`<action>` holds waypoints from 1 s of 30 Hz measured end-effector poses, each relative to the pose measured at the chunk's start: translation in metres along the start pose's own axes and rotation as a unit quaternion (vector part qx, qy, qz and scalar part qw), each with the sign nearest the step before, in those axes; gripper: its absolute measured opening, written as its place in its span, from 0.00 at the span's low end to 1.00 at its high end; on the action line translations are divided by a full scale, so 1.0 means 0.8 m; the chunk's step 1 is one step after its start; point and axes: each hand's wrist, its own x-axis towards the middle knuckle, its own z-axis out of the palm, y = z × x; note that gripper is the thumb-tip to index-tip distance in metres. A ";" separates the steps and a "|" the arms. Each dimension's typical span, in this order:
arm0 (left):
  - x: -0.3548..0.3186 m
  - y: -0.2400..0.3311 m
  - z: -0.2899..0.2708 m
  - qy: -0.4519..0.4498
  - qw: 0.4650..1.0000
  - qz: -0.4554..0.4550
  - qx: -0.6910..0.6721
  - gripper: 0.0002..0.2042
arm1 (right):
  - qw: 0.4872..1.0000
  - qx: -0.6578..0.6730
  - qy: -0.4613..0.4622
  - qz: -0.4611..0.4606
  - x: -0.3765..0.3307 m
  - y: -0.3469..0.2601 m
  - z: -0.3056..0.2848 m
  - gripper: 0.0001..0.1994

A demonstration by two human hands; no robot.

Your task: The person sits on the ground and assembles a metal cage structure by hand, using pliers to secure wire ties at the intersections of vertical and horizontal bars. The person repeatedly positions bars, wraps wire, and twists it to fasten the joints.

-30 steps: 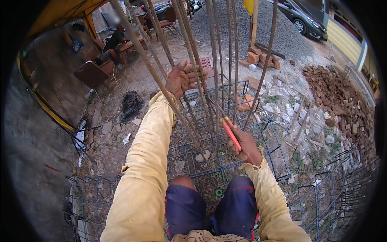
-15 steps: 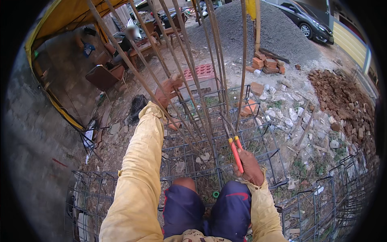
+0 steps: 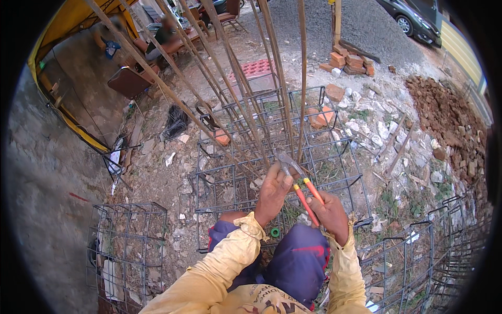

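At the red handles: right hand [image 3: 333,213] closed around the pliers [image 3: 299,193]; handles spread apart.
At the metal head: left hand [image 3: 272,196] partly curled, thumb and fingers against the pliers; whether this grip holds anything else cannot be told.
Pliers position: above the steel cage [image 3: 349,139], near the upright bars [image 3: 303,68].
Between the knees: green ring [image 3: 274,232].
Far side: brick stack [image 3: 353,64], gravel mound [image 3: 361,29].

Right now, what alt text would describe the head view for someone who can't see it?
A person's right hand grips red-handled pliers while the left hand is at the tool's metal head, above a rebar cage and before tall steel bars. Beyond are stacked bricks and a grey gravel heap.
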 end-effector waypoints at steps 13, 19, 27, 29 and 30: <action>-0.004 -0.062 -0.096 0.061 0.882 -0.126 0.449 0.21 | 0.966 -0.154 0.170 0.118 -0.048 0.044 -0.047 0.20; -0.039 -0.095 -0.173 0.039 0.860 -0.127 0.493 0.21 | 0.932 -0.110 0.321 -0.125 -0.066 0.091 -0.062 0.15; -0.060 -0.093 -0.156 0.001 0.938 -0.181 0.295 0.24 | 0.887 0.049 0.417 -0.191 0.044 0.046 -0.080 0.13; -0.058 -0.092 -0.155 0.001 0.949 -0.181 0.258 0.24 | 0.877 -0.027 0.442 -0.187 0.077 0.069 -0.087 0.13; -0.061 -0.084 -0.152 0.009 0.952 -0.187 0.242 0.24 | 0.874 -0.088 0.448 -0.164 0.088 0.081 -0.090 0.13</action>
